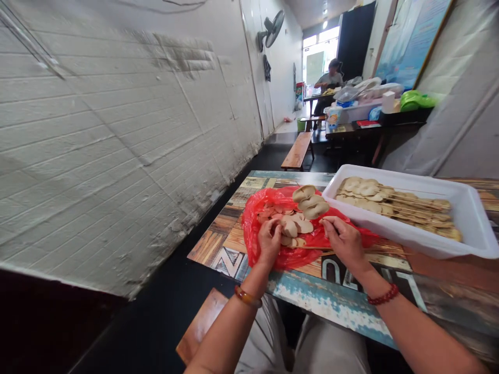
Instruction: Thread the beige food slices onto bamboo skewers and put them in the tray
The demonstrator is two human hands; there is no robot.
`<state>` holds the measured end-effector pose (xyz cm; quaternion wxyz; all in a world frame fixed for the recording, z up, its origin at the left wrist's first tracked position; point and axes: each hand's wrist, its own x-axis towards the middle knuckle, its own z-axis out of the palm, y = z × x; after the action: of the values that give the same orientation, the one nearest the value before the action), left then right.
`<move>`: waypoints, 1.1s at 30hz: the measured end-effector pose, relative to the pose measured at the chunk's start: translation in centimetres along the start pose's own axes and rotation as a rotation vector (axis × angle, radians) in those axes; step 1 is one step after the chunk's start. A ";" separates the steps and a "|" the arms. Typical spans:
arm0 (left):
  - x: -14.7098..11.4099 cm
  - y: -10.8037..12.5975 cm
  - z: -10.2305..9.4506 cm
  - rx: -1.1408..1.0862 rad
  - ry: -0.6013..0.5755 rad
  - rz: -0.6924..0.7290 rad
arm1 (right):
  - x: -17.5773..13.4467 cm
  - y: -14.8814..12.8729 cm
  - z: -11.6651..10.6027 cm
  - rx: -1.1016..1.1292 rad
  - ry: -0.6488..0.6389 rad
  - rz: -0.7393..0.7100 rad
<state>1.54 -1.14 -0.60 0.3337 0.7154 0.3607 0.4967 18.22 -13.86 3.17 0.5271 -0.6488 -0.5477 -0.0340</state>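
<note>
A red plastic bag (255, 202) lies spread on the table with a heap of thin, round, pale tan food slices (305, 226) in it. At the heap's left side, my left hand (270, 241) is closed, its fingertips pinching a slice. My right hand (345, 241) pinches the end of a skewer whose threaded slices (311, 202) stand up above the bag. The thin stick itself hardly shows between the fingers and the slices. To the right, a white plastic tub (407, 242) holds many filled skewers (397, 202), laid side by side.
Bare sticks (385, 249) lie on the patterned wooden table (218, 234) between bag and tub. A bench (298, 150) stands beyond it. Farther back, a cluttered table (351, 127) holds bags and containers, and a person (330, 78) sits. A white brick wall (117, 130) runs along the left.
</note>
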 end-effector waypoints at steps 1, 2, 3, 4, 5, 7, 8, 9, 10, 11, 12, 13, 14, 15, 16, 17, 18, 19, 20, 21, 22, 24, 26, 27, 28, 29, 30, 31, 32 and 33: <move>0.0 0.0 0.1 0.070 -0.015 0.052 | -0.3 0.3 0.1 0.003 0.000 -0.001; -0.1 0.0 0.1 0.129 -0.032 0.091 | -0.5 0.6 0.2 0.003 -0.003 -0.003; -0.1 0.1 0.1 0.181 -0.048 0.120 | -0.6 0.8 0.1 0.002 -0.006 -0.007; -0.1 0.3 0.1 0.228 -0.064 0.142 | -0.7 0.9 0.1 -0.001 -0.008 -0.012; -0.1 0.5 0.1 0.271 -0.080 0.160 | -0.7 1.0 0.0 -0.006 -0.006 -0.018; 0.0 1.4 0.1 0.347 -0.122 0.200 | -0.6 1.1 -0.3 -0.014 0.005 -0.029; 0.1 1.9 0.3 0.382 -0.152 0.225 | -0.5 1.1 -0.3 -0.015 0.011 -0.034; 0.3 2.5 0.5 0.416 -0.187 0.251 | -0.5 1.1 -0.4 -0.014 0.017 -0.037; 0.5 3.1 0.9 0.454 -0.231 0.277 | -0.4 1.1 -0.4 -0.014 0.024 -0.039; 0.7 3.6 1.4 0.501 -0.278 0.300 | -0.4 1.1 -0.4 -0.014 0.030 -0.041; 1.0 4.0 1.9 0.554 -0.327 0.320 | -0.4 1.1 -0.4 -0.014 0.036 -0.042; 1.3 4.4 2.5 0.602 -0.374 0.336 | -0.4 1.2 -0.4 -0.013 0.042 -0.044; 1.6 4.6 3.1 0.635 -0.415 0.351 | -0.4 1.2 -0.4 -0.009 0.045 -0.045; 1.8 4.6 3.8 0.645 -0.443 0.365 | -0.4 1.2 -0.4 -0.003 0.043 -0.045; 2.0 4.6 4.3 0.628 -0.459 0.377 | -0.3 1.3 -0.4 0.003 0.039 -0.043; 2.2 4.5 4.8 0.586 -0.467 0.384 | -0.3 1.3 -0.5 0.009 0.035 -0.040; 2.4 4.3 5.2 0.523 -0.469 0.385 | -0.2 1.3 -0.5 0.013 0.031 -0.034; 2.6 4.2 5.4 0.450 -0.471 0.373 | -0.1 1.3 -0.6 0.017 0.028 -0.025; 2.8 4.1 5.6 0.377 -0.473 0.350 | 0.0 1.3 -0.7 0.019 0.029 -0.013; 3.0 4.1 5.6 0.311 -0.472 0.316 | 0.1 1.3 -0.8 0.021 0.032 -0.001; 3.2 4.2 5.5 0.253 -0.465 0.276 | 0.2 1.3 -0.9 0.026 0.036 0.011; 3.8 4.7 5.0 0.160 -0.437 0.169 | 0.3 1.3 -1.1 0.039 0.045 0.033; 4.4 5.3 4.3 0.042 -0.412 0.020 | 0.3 1.3 -1.2 0.057 0.051 0.049; 4.7 5.6 3.8 -0.039 -0.400 -0.066 | 0.3 1.2 -1.2 0.067 0.054 0.057; 5.0 5.8 3.2 -0.136 -0.388 -0.153 | 0.3 1.2 -1.2 0.076 0.058 0.066; 5.2 6.0 2.6 -0.243 -0.377 -0.242 | 0.3 1.1 -1.2 0.087 0.060 0.075; 5.3 6.1 2.0 -0.351 -0.370 -0.327 | 0.3 1.1 -1.2 0.099 0.060 0.083; 5.2 6.1 1.4 -0.450 -0.369 -0.408 | 0.2 1.0 -1.2 0.112 0.056 0.091; 5.1 6.1 0.9 -0.536 -0.365 -0.477 | 0.1 0.9 -1.1 0.128 0.046 0.100; 4.8 5.9 0.4 -0.602 -0.363 -0.532 | 0.0 0.7 -1.1 0.149 0.030 0.111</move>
<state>4.25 -0.16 6.50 0.7016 0.5441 0.3070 0.3427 19.38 -14.51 3.20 0.5831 -0.6366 -0.5039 0.0267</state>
